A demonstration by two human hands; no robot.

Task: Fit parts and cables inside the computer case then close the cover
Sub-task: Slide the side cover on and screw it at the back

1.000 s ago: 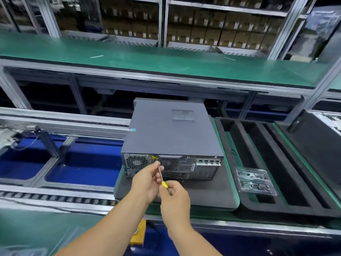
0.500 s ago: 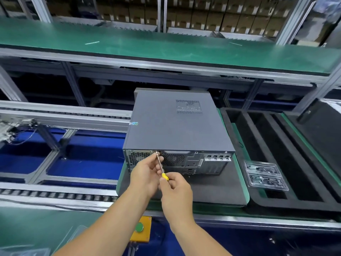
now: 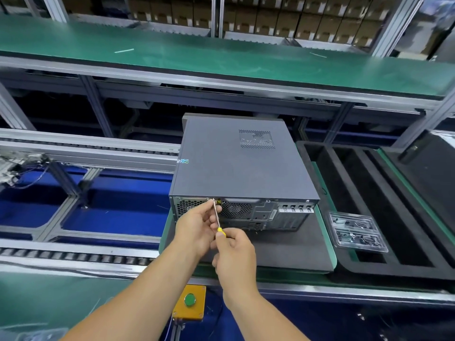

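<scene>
Computer case (image 3: pixel 236 166), rear panel facing person, lengthwise away

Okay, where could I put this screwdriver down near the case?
Bare black mat in front of the computer case, right of your hands. The foam tray's long slots are free too, except the near end, where a clear parts pack sits.

Factory assembly line: roller conveyors (image 3: pixel 73 255), green-matted benches (image 3: pixel 221 60), stacked cartons (image 3: pixel 270 18).
</scene>
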